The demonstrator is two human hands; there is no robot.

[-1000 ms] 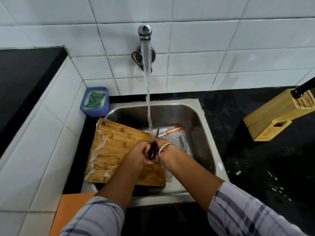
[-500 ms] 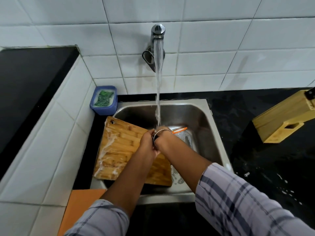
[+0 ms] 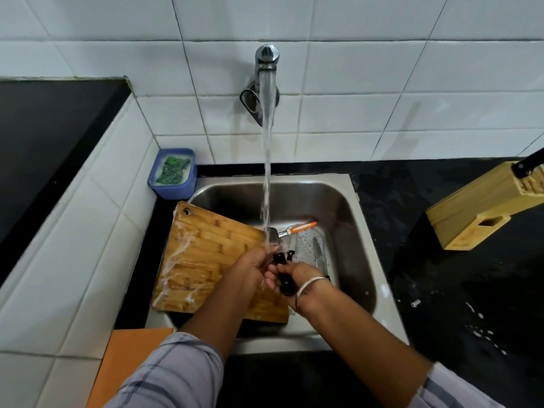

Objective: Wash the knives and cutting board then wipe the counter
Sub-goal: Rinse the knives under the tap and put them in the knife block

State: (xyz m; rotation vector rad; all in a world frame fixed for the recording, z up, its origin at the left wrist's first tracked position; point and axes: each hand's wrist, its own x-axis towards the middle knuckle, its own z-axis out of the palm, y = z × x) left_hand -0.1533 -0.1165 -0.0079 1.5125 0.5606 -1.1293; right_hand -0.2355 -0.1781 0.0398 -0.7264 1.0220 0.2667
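Over the steel sink (image 3: 357, 231), my right hand (image 3: 297, 279) grips the black handle of a knife (image 3: 284, 275) whose blade points up into the running water. My left hand (image 3: 250, 267) holds the blade just under the stream, fingers curled round it. A soapy wooden cutting board (image 3: 206, 257) leans across the sink's left side. Down in the basin lie an orange-handled peeler or knife (image 3: 300, 227) and another black-handled knife (image 3: 291, 253).
The tap (image 3: 266, 58) runs from the tiled wall. A blue tub with a green scrubber (image 3: 172, 172) sits at the sink's back left. A wooden knife block (image 3: 482, 207) lies on the wet black counter (image 3: 471, 290) at right. An orange cloth (image 3: 126, 363) lies front left.
The knife's black handle has come into plain view in my right hand, and both hands have dropped slightly lower under the stream. The view has shifted a little.
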